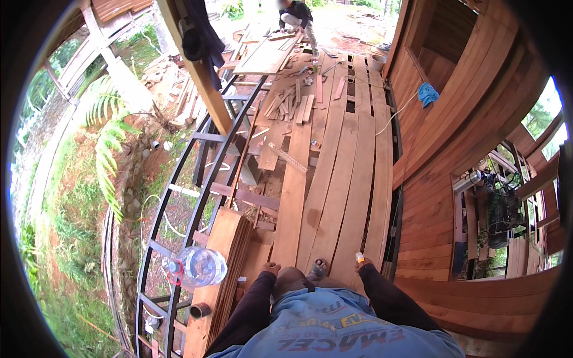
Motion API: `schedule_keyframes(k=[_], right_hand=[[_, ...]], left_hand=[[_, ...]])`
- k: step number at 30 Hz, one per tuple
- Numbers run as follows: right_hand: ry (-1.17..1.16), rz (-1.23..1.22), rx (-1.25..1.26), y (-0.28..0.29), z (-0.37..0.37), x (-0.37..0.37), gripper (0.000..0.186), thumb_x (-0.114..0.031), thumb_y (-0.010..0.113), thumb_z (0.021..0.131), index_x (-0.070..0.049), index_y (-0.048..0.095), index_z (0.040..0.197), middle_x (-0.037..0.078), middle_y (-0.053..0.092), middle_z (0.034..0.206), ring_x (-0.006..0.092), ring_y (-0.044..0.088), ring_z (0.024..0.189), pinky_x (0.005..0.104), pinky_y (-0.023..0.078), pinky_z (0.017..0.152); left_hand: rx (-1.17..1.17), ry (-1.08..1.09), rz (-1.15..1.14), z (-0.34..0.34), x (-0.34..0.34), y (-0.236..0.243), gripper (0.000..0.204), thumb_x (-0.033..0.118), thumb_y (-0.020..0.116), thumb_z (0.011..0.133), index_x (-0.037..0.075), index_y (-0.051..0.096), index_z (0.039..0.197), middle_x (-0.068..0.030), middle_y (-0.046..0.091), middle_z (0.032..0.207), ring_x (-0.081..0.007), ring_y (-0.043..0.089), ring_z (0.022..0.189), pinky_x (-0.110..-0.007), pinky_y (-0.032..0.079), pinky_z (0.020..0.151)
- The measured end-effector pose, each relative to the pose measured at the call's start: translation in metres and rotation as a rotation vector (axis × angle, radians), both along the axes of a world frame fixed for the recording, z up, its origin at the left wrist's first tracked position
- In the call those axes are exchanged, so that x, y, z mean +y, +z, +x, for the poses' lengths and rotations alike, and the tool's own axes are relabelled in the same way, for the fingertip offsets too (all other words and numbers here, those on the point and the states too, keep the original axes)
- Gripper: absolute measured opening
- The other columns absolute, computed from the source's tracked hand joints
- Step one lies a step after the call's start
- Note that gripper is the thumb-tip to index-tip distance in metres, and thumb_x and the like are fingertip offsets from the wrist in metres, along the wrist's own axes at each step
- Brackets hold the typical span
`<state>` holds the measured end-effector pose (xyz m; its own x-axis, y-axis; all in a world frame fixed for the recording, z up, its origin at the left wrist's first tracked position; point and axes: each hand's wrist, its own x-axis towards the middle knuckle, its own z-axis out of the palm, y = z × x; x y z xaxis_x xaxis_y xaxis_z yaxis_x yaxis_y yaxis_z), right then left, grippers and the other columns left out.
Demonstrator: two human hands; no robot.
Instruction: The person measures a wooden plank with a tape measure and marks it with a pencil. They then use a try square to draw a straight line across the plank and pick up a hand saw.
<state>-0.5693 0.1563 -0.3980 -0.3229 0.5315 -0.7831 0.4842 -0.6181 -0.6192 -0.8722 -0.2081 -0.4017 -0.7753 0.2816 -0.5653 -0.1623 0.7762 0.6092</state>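
Note:
My left hand (271,268) is beside my left thigh, its fingers curled; I cannot make out whether it holds anything. My right hand (364,265) grips a small white-and-yellow cylindrical object (360,258). Below me are long wooden deck planks (346,191) with gaps between them, and my sandaled foot (319,267) rests on them. Left of my left hand, a stack of long boards (216,244) carries a large clear water jug (203,267) with a red cap and a small can (200,309).
A crouching person (295,21) handles a board (268,53) at the far end. Loose offcuts (286,107) litter the deck. A black metal frame (216,161) borders an open drop at left, beside a wooden post (212,107). A plank wall (436,221) with a blue cloth (427,93) runs along the right.

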Motion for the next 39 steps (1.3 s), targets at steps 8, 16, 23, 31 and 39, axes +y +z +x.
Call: schedule_keyframes(k=[8,16,23,31,39], right_hand=[[0.030,0.108,-0.059,-0.034,-0.028,0.040,0.017,-0.020,0.052,0.096,-0.009,0.060,0.106,0.008,0.063,0.077,0.0194,0.058,0.053,0.0363,0.049,0.047],[-0.154,-0.196,-0.249,-0.015,-0.013,0.027,0.030,-0.039,0.045,0.096,-0.013,0.060,0.093,0.006,0.059,0.068,0.0208,0.053,0.048,0.0390,0.040,0.043],[-0.361,-0.223,-0.265,0.044,-0.054,0.078,0.030,-0.034,0.043,0.098,-0.010,0.060,0.092,0.007,0.058,0.067,0.0235,0.054,0.049,0.0358,0.038,0.042],[-0.356,-0.118,0.123,0.111,-0.135,0.051,0.026,-0.034,0.048,0.100,-0.012,0.060,0.094,0.002,0.055,0.069,0.0144,0.051,0.056,0.0289,0.038,0.048],[-0.744,-0.173,-0.110,0.069,-0.016,-0.081,0.026,-0.029,0.057,0.096,-0.005,0.062,0.102,0.007,0.062,0.076,0.0224,0.061,0.062,0.0347,0.053,0.057]], left_hand=[[-0.190,-0.340,-0.211,-0.042,0.115,0.042,0.060,0.044,0.072,0.080,0.002,0.068,0.122,-0.0228,0.067,0.124,-0.0335,0.064,0.116,-0.039,0.048,0.103],[-0.131,-0.414,-0.152,-0.131,0.203,0.017,0.060,0.044,0.074,0.079,0.001,0.068,0.121,-0.0220,0.069,0.118,-0.0342,0.066,0.111,-0.039,0.051,0.100],[-0.184,-0.461,-0.135,-0.186,0.275,0.052,0.062,0.047,0.072,0.079,0.003,0.067,0.122,-0.0224,0.067,0.123,-0.0333,0.064,0.117,-0.040,0.049,0.102],[-0.209,-1.218,-0.375,-0.216,0.204,0.004,0.049,0.046,0.057,0.092,0.007,0.069,0.119,-0.0209,0.069,0.116,-0.0375,0.067,0.106,-0.042,0.052,0.096],[-0.363,-1.131,-0.222,-0.219,0.100,-0.008,0.054,0.058,0.055,0.090,0.010,0.077,0.101,-0.0195,0.073,0.105,-0.0346,0.069,0.103,-0.043,0.053,0.092]])
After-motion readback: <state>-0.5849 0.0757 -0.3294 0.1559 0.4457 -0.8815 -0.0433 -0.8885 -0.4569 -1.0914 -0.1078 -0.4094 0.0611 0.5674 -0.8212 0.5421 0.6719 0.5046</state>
